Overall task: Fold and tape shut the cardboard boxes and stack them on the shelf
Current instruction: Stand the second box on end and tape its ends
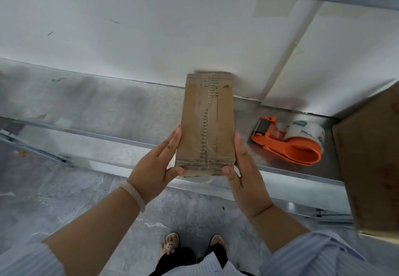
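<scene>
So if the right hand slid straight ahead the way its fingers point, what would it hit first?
Probably nothing until the white back wall; the right hand runs along the taped brown cardboard box, though depth is unclear.

Person, seen from above: pale blue striped sleeves (313, 252) pushed up the forearms, whitish bangle (134, 194) on the left wrist, dark trousers (179, 258), open-toed sandals (170, 243).

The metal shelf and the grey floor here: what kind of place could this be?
Probably a storeroom or packing area. A bare metal shelf stands against a white wall, an orange tape dispenser lies on it, and both hands hold a taped cardboard box over it.
</scene>
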Demonstrator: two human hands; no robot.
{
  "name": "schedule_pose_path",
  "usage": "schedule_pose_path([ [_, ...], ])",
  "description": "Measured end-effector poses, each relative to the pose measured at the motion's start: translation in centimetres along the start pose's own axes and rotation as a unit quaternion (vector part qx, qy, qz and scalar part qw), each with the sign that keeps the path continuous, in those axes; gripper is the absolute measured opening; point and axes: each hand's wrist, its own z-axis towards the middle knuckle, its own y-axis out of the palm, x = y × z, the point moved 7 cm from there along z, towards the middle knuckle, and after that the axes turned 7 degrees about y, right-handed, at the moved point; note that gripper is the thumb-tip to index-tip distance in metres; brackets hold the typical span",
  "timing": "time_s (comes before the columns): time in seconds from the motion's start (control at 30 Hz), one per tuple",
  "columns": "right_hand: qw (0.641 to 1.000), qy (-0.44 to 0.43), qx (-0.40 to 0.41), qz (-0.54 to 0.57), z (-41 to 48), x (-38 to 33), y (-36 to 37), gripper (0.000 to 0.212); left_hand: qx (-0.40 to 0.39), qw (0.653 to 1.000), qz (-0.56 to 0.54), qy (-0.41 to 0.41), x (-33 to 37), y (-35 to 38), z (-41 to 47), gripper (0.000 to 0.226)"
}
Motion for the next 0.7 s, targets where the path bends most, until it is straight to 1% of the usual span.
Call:
schedule_pose_path([
  [0.13,0.999,-0.024,0.000,-0.044,0.2,-0.1,-0.3,0.078,-0.016,0.999,-0.032,-0.010,0.6,-0.4,-0.1,0.080],
  [0.2,0.999,-0.010,-0.006,-0.041,-0.1,-0.5,-0.2,0.079,-0.009,0.996,-0.064,-0.059,1.3,-0.3,-0.2,0.089],
  [0.27,0.999,0.013,0.000,-0.036,-0.3,-0.9,0.1,0.090,0.026,0.990,-0.071,-0.120,2.1,-0.1,-0.2,0.103],
  [0.33,0.999,0.042,0.018,-0.027,-0.4,-0.9,0.2,0.101,0.062,0.980,-0.073,-0.173,2.7,0.4,-0.1,0.107],
  [0.37,0.998,0.053,0.028,-0.024,-0.3,-0.8,0.2,0.102,0.071,0.977,-0.074,-0.189,2.9,0.7,0.0,0.106],
  [0.4,0.997,0.058,0.036,-0.022,-0.2,-0.8,0.1,0.101,0.075,0.976,-0.072,-0.191,3.0,0.7,0.1,0.105],
  [0.5,0.998,0.038,0.038,-0.018,0.0,-0.6,-0.4,0.090,0.069,0.985,-0.054,-0.149,2.5,0.3,0.1,0.100],
  [0.57,0.999,0.023,0.022,-0.010,0.2,0.0,-0.4,0.086,0.055,0.986,-0.078,-0.133,1.8,0.2,-0.1,0.095],
  [0.63,1.000,0.021,0.006,0.013,-0.1,0.2,0.0,0.081,0.043,0.979,-0.140,-0.139,1.6,0.6,-0.2,0.088],
  [0.67,0.999,0.026,0.004,0.036,-0.3,0.0,0.2,0.078,0.040,0.968,-0.193,-0.153,1.8,0.9,-0.3,0.083],
  [0.7,0.997,0.034,0.002,0.074,-0.5,-0.5,0.5,0.072,0.045,0.948,-0.262,-0.175,2.2,1.4,-0.3,0.077],
])
